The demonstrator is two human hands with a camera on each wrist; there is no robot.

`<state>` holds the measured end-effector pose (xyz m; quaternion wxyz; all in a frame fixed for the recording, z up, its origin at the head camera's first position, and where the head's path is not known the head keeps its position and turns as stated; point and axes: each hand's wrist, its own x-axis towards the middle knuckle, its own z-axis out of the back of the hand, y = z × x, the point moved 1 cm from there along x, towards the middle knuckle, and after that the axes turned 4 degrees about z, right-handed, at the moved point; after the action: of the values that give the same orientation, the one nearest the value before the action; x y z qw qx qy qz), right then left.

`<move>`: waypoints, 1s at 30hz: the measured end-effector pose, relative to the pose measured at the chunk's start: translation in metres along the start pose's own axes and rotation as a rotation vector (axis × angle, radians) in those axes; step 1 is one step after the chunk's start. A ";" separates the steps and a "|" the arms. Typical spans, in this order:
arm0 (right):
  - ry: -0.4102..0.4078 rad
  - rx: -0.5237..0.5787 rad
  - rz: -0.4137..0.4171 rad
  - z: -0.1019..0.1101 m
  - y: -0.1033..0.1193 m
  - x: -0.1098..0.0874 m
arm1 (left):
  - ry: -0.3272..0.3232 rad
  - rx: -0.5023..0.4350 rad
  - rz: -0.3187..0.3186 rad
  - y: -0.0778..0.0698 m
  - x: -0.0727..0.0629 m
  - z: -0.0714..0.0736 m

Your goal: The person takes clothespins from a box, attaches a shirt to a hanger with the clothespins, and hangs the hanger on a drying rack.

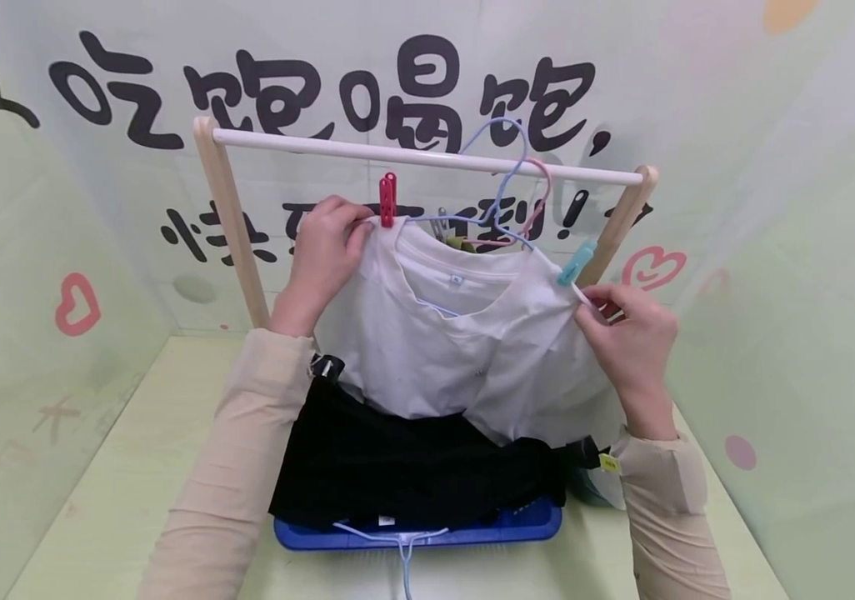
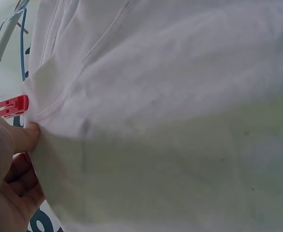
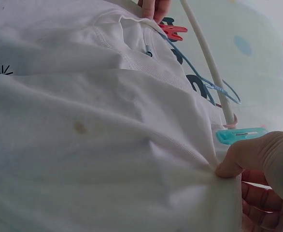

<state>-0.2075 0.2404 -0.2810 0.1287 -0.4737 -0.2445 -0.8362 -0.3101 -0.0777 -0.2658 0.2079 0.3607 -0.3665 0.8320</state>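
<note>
A white T-shirt hangs on a blue hanger from the rack's white rod. My left hand pinches its left shoulder, thumb on the front of the cloth, right beside a red clothespin clipped there. At the other shoulder, my right hand pinches the fabric just below a teal clothespin. In the right wrist view the cloth is drawn into folds toward the thumb. The fingers behind the shirt are partly hidden.
The rack has a white rod on wooden posts. A pink hanger hangs behind the shirt. Below lies black clothing over a blue basket, with another light-blue hanger at its front edge. Printed walls enclose the table.
</note>
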 end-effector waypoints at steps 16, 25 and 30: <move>0.038 0.035 0.026 -0.011 0.003 -0.013 | 0.046 0.014 0.026 0.014 -0.011 0.000; 0.064 0.081 0.035 -0.017 0.003 -0.022 | 0.078 0.008 0.033 0.026 -0.019 -0.002; 0.071 0.101 0.035 -0.019 0.002 -0.024 | 0.121 -0.005 0.056 0.031 -0.018 -0.004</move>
<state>-0.2083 0.2278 -0.3093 0.1757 -0.4408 -0.2732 -0.8368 -0.3187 -0.0956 -0.2957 0.2073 0.2990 -0.3652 0.8569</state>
